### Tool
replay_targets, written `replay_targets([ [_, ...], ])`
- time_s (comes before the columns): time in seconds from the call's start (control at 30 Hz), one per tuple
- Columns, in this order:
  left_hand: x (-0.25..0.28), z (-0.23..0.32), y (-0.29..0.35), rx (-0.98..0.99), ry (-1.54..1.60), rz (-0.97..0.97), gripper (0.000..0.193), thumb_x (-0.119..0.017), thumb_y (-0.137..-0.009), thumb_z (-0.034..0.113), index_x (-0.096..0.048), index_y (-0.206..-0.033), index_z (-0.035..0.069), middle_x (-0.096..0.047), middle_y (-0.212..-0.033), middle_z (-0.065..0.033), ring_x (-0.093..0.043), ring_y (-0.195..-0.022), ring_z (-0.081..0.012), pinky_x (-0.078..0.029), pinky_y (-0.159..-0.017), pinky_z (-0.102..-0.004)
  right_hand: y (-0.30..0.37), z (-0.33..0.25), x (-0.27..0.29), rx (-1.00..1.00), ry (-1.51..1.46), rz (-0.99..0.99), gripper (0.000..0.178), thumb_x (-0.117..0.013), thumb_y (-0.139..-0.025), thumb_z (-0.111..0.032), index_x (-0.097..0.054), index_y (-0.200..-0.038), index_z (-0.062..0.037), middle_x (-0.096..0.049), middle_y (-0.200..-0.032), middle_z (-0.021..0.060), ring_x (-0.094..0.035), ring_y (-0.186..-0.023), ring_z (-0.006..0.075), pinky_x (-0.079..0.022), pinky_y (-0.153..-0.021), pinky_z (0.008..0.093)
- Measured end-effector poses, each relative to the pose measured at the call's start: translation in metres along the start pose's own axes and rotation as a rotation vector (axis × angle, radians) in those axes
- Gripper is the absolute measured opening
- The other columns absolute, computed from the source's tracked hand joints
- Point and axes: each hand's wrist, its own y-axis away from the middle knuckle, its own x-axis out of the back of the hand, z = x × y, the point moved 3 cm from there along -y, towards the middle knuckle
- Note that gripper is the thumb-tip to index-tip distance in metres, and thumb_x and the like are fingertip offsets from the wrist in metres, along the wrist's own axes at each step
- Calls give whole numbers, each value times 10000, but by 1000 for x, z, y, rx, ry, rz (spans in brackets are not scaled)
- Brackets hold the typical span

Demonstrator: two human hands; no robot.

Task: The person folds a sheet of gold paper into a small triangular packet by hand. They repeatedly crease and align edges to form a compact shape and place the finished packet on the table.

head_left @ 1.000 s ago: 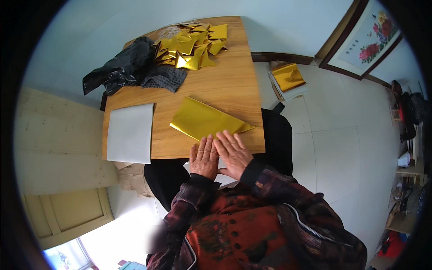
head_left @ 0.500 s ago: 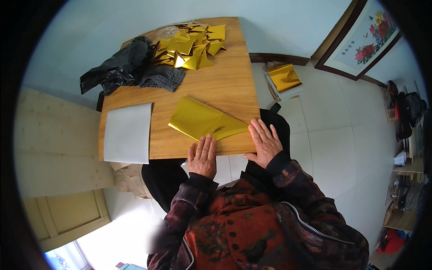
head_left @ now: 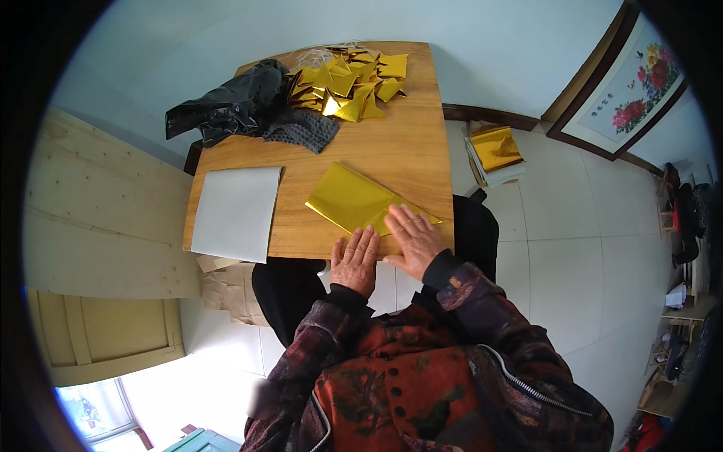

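A sheet of gold foil paper (head_left: 348, 197), folded to a point at its right end, lies near the front edge of the wooden table (head_left: 392, 143). My left hand (head_left: 357, 260) rests with its fingertips on the paper's lower edge, fingers stretched out. Flat over the folded right part lies my right hand (head_left: 414, 239), its fingers extended and slightly spread, hiding some of the fold. Neither hand grips anything. To the left sits a flat pale grey sheet or stack (head_left: 236, 213), its front edge reaching the table's front edge.
Several folded gold foil pieces (head_left: 346, 84) are heaped at the back, beside a black plastic bag (head_left: 233, 102) and a dark grey textured cloth (head_left: 305, 129). On the floor at right, a stack with gold paper (head_left: 495, 148) lies near a framed flower picture (head_left: 625, 90).
My right hand has moved left from the paper's pointed right end onto the folded part. My left hand stays at the lower edge. The whole view has shifted slightly.
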Motion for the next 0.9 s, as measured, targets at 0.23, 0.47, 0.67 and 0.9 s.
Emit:
replay_targets([
  [0.23,12,-1,-8,-48,14,2,625,-723,-749,195,-507,-1332,133,-494,-1424,-27,-458,-1308,-211,-312,-1078,-482,16,25,34,-258,57,141,688,-673,-851,-324,-406,-1391,9,-382,-1472,206,-335,-1383,343,-268,-1131,463],
  [0.47,26,-5,-24,-86,88,-54,633,-761,-728,383,-545,-1268,133,-531,-1339,-36,-469,-1248,-241,-286,-1066,-503,70,-25,38,-99,-410,115,266,-662,-821,-157,-586,-1043,-32,-633,-892,139,-622,-832,345,-499,-726,441],
  [0.67,25,-10,-91,-255,-16,-173,119,-659,-808,261,-640,-753,157,-561,-819,-16,-565,-889,-244,-426,-772,-411,75,-39,20,15,-436,-91,246,-639,-857,-174,-593,-1055,-35,-663,-957,153,-644,-899,340,-521,-767,418],
  [0.9,36,-4,-134,-280,-111,-395,719,-759,-734,418,-471,-1362,221,-480,-1346,-68,-443,-1292,-278,-301,-1089,-460,86,-35,17,-16,-413,-168,285,-627,-874,-220,-586,-1094,-42,-658,-1018,162,-637,-940,348,-509,-813,429],
])
